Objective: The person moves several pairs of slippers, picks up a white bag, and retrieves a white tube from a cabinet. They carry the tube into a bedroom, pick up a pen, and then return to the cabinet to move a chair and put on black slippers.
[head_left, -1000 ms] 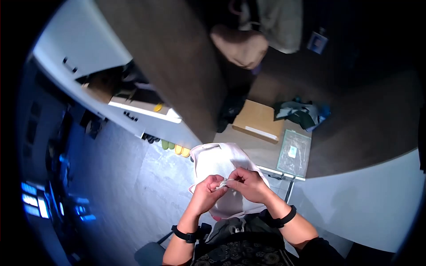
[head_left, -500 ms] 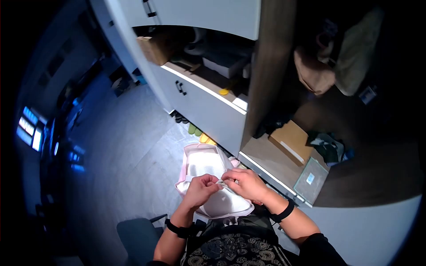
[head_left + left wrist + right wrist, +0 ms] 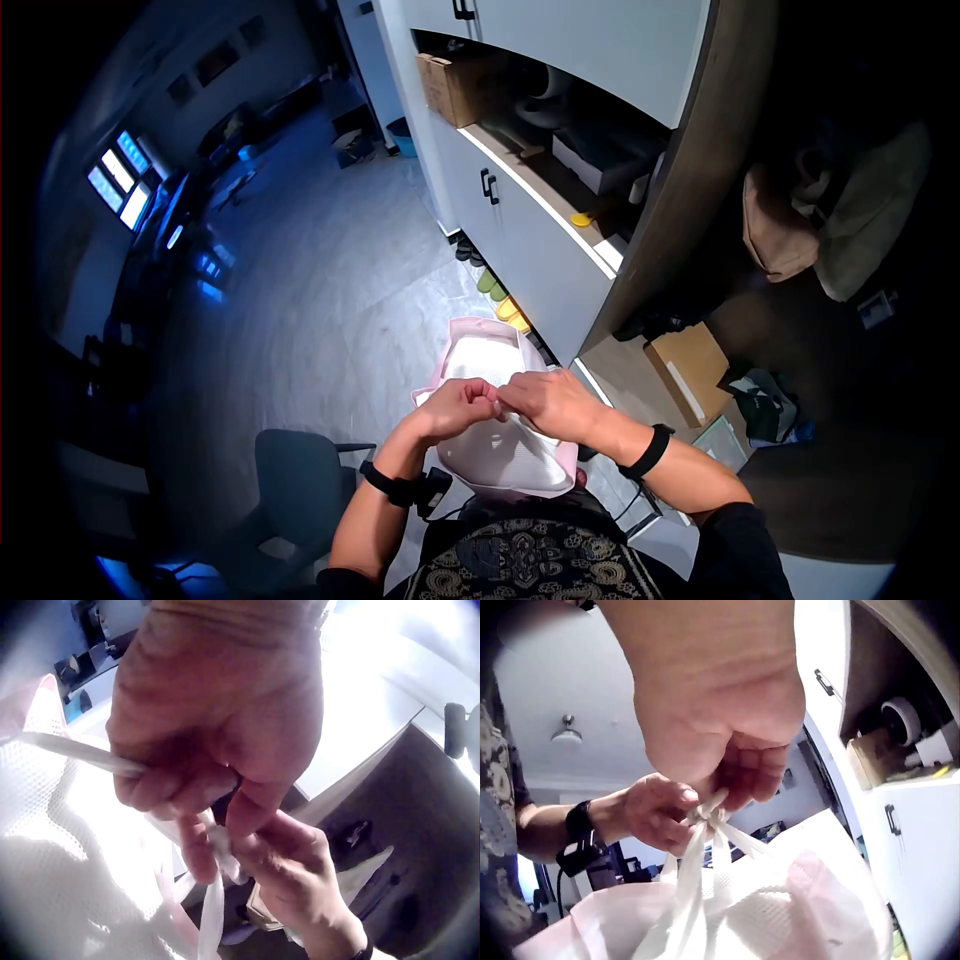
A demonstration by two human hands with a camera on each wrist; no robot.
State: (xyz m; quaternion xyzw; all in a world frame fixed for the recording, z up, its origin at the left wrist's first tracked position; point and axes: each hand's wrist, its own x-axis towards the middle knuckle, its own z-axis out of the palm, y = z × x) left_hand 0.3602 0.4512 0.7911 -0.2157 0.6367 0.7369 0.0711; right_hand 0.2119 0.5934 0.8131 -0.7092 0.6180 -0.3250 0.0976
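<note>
A white bag with pink edges [image 3: 505, 462] hangs below both hands in the head view. Its white straps meet in a knot [image 3: 707, 814], seen between the hands in the right wrist view. My left hand [image 3: 455, 408] has curled fingers, with a strap [image 3: 82, 753] running into them in the left wrist view. With thumb and fingers, my right hand [image 3: 555, 404] pinches the knotted strap from the other side. The fingertips of the two hands nearly meet and partly hide the knot.
A grey chair [image 3: 296, 475] stands at the lower left. White cabinets [image 3: 530, 235] rise ahead, slippers [image 3: 508, 310] at their foot. To the right, a bench holds a cardboard box [image 3: 690, 368] and dark cloth [image 3: 765, 405]; bags [image 3: 775, 235] hang above.
The head view has swung left, so cabinets and bench now lie farther right and the chair has come into view. Both hands stay at the straps, the bag hanging below them.
</note>
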